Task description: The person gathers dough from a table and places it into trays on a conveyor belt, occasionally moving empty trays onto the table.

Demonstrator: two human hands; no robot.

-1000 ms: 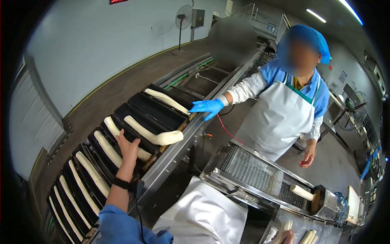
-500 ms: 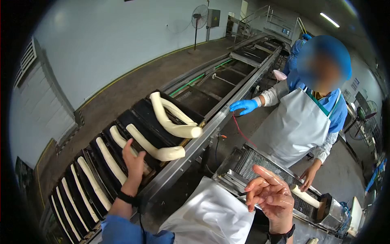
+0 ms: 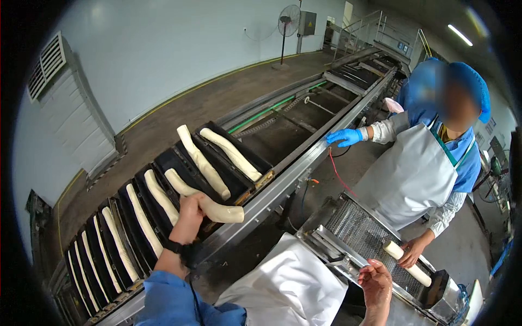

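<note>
My left hand (image 3: 191,216) is wrapped around a thick, pale dough log (image 3: 224,212). One end sticks out past my thumb side over the metal rail, while its far part lies along a black pan. Two more dough logs, one long (image 3: 202,163) and one smooth (image 3: 231,155), rest in the pans just beyond it. Over by the lower right, my right hand (image 3: 376,283) hovers in front of the metal mesh belt, wet-looking, its fingers loosely bent with nothing visible in them.
Several black pans (image 3: 142,239) with dough strips run down the left. The conveyor rail (image 3: 296,182) stretches away to the back. Opposite me, a co-worker's gloved hand (image 3: 344,137) touches the rail; their bare hand (image 3: 417,251) holds a dough roll (image 3: 393,250) on the mesh belt (image 3: 353,227).
My left hand has closed on the bent dough log. The two far logs, crossed before, now lie apart and straighter. My right hand has moved lower, and its fingers have curled.
</note>
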